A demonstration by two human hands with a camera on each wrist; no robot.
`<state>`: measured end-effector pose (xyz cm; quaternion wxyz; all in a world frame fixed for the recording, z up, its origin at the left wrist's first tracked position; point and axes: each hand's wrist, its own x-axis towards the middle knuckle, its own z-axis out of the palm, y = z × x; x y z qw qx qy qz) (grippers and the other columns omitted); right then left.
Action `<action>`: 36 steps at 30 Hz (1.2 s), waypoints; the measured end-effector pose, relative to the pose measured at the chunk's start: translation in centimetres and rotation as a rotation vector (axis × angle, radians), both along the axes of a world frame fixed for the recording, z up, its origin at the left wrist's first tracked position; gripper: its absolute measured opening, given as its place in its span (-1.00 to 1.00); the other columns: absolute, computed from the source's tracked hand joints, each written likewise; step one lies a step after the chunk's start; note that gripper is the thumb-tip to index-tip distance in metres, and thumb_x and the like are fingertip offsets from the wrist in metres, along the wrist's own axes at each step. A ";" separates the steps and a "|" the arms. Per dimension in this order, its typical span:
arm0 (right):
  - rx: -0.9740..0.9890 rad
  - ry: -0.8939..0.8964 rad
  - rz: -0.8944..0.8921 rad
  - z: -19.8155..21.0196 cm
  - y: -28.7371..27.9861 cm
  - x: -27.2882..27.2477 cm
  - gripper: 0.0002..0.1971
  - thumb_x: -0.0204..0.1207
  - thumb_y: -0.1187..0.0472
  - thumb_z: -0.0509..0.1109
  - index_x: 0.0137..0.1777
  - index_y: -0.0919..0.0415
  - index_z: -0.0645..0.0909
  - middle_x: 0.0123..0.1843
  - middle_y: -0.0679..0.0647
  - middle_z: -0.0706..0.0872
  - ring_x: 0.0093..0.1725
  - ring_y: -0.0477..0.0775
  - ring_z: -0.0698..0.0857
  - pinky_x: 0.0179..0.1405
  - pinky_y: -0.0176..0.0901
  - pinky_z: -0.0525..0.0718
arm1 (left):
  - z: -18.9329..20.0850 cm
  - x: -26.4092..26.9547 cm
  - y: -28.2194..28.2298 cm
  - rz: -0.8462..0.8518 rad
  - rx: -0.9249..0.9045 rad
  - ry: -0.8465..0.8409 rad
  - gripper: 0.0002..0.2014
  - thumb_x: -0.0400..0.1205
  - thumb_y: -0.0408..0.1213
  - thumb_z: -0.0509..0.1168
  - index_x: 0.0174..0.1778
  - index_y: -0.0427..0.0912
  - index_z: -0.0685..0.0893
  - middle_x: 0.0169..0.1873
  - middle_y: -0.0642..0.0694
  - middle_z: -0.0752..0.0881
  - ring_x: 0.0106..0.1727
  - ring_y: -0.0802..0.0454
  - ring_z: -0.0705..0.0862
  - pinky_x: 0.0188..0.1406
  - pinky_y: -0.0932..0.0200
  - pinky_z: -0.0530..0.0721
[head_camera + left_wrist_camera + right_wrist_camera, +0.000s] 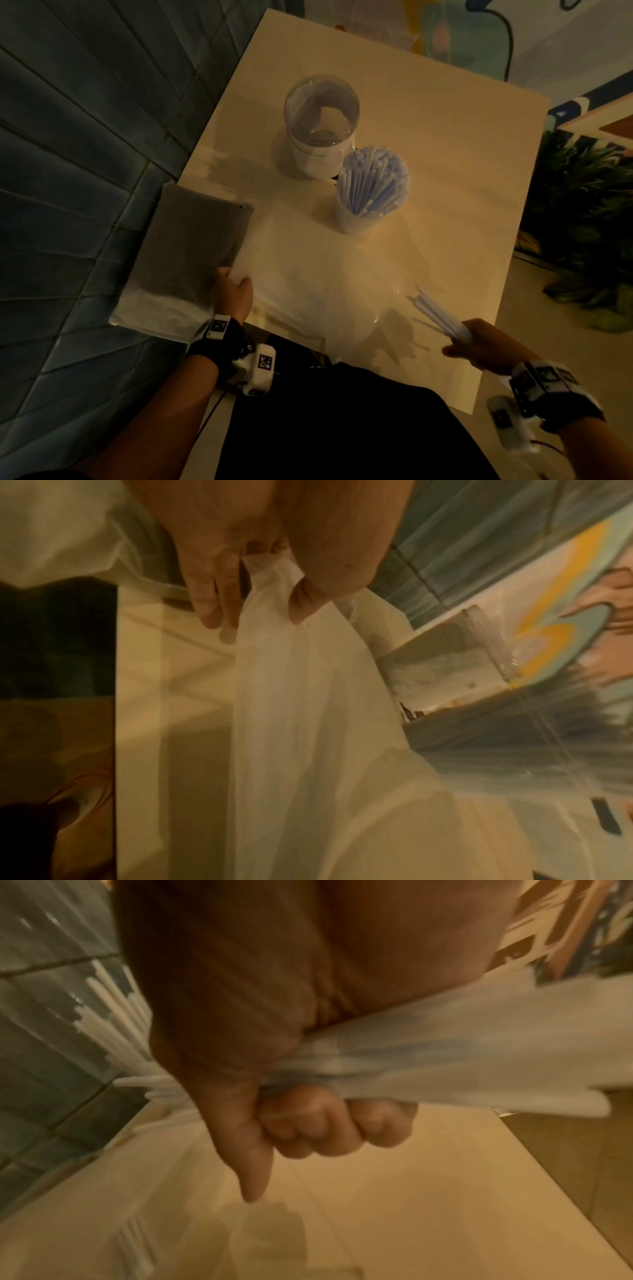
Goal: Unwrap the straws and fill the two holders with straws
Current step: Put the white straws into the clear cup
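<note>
**Open tabletop on my right, clutter at centre and left**

I see bare table (462, 178) to the right of the straw-filled holder (371, 198), open to the far edge. The domed holder (322, 130) stands just behind it, nearly touching, so no hand fits between them. The clear plastic wrap (308, 274) sprawls across the near centre. A grey bag (191, 246) overhangs the left edge.

Two holders: one full (371, 192), one domed (322, 126). One bag (308, 274). One bunch of straws (438, 317) in my fist; too many to count.
</note>
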<state>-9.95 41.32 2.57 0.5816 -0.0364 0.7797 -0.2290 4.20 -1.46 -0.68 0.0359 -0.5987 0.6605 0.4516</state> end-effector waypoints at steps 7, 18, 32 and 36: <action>-0.292 0.183 -0.279 5.8 -6.2 0.4 -0.71 0.53 0.14 0.50 -0.31 0.27 0.55 -0.55 0.09 0.61 -0.55 0.07 0.56 -0.42 -0.02 0.62 | 5.3 -1.4 3.0 -0.283 -0.194 0.319 -0.46 0.59 0.03 0.43 0.40 -0.12 0.46 0.38 -0.14 0.54 0.37 -0.05 0.52 0.29 0.06 0.52; -0.871 0.528 0.084 7.1 -24.8 2.2 -0.53 0.54 0.18 0.49 0.43 0.06 0.51 0.23 -0.06 0.69 0.13 -0.01 0.71 0.14 -0.13 0.66 | 13.0 -5.4 7.6 -0.221 0.283 0.729 -0.68 0.42 -0.01 0.53 0.02 -0.06 0.77 0.01 -0.08 0.82 0.06 0.09 0.78 0.15 0.03 0.74; -0.810 -0.454 -0.962 3.7 -23.1 2.1 -0.50 0.58 -0.20 0.31 0.12 0.30 0.58 -0.01 0.29 0.71 0.07 0.37 0.70 0.00 0.15 0.69 | 14.8 -6.2 1.9 0.246 0.491 1.256 -0.58 0.72 -0.24 0.20 -0.49 -0.05 0.33 -0.63 0.05 0.35 -0.52 0.12 0.37 -0.19 0.14 0.56; -0.784 -0.599 -1.261 4.8 -25.4 1.9 -0.30 0.60 -0.36 0.15 0.20 0.36 0.56 0.24 0.36 0.58 0.27 0.41 0.62 0.20 0.29 0.69 | 14.6 -6.7 3.5 0.189 0.469 1.242 -0.63 0.65 -0.29 0.26 -0.47 -0.09 0.34 -0.62 0.03 0.35 -0.51 0.11 0.40 -0.19 0.15 0.59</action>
